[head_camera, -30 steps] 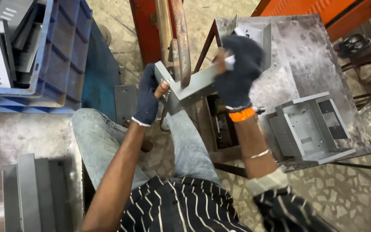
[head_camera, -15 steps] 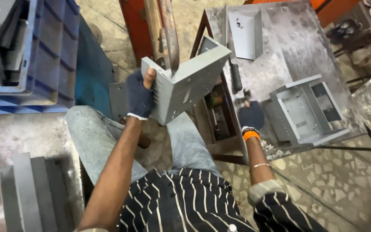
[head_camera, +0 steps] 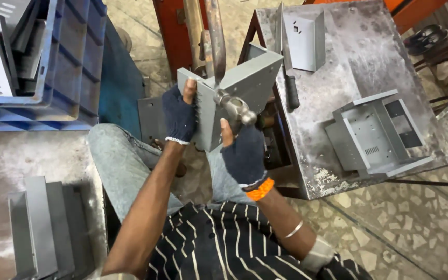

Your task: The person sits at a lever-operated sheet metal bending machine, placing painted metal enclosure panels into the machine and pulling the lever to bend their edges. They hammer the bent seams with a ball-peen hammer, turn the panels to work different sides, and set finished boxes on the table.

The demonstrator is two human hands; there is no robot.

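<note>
My left hand (head_camera: pixel 180 116), in a dark fingerless glove, grips the left edge of a grey folded sheet-metal bracket (head_camera: pixel 247 80) and holds it upright over my lap. My right hand (head_camera: pixel 242 153), also gloved and with an orange cuff, is closed around a hammer just below its steel head (head_camera: pixel 235 107). The hammer head rests against the lower front of the bracket. The hammer's handle is hidden inside my fist.
A worn metal table (head_camera: pixel 348 67) stands to the right, with a folded grey plate (head_camera: pixel 304 39), a grey box housing (head_camera: pixel 374 132) and a black-handled tool (head_camera: pixel 291 91) on it. A blue crate (head_camera: pixel 68 62) of grey parts sits upper left. Grey plates (head_camera: pixel 42 228) are stacked lower left. A red machine frame (head_camera: pixel 169 26) stands ahead.
My right hand let go of the bracket, dropped beside the table and came back up holding a hammer. My left hand turned the bracket more upright.
</note>
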